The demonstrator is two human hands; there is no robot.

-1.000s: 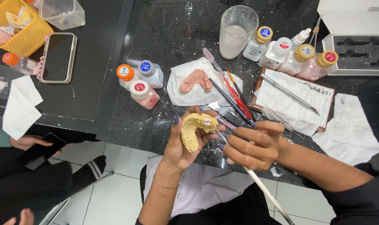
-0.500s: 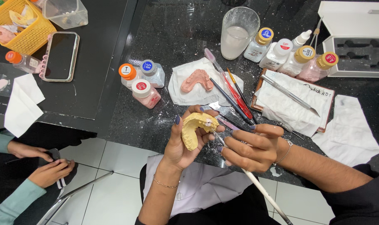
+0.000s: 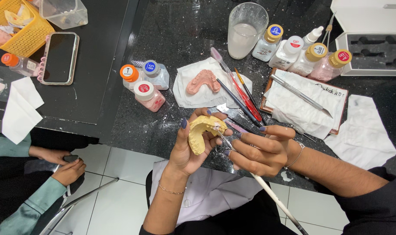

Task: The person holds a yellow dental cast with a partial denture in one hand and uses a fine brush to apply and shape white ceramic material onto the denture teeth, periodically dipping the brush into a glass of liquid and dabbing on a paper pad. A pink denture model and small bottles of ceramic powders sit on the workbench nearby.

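Since the earlier frame, a neighbouring person's hands [image 3: 58, 163] are being brought together at lower left, while the yellow dental cast [image 3: 203, 132] is being kept at frame centre. The cast is being cradled in the curled fingers of the left hand [image 3: 191, 146]. A thin white-handled brush [image 3: 259, 180] is being pinched by the closed fingers of the right hand [image 3: 259, 150], its tip being held against the cast. Behind, a pink cast [image 3: 202, 81] is being displayed on white tissue [image 3: 182, 89], flanked by small capped bottles [image 3: 145, 85] and loose instruments [image 3: 239, 93]. A glass of cloudy liquid [image 3: 246, 30] is being shown at upper centre; a yellow basket [image 3: 17, 21] at upper left is being filled with small items.
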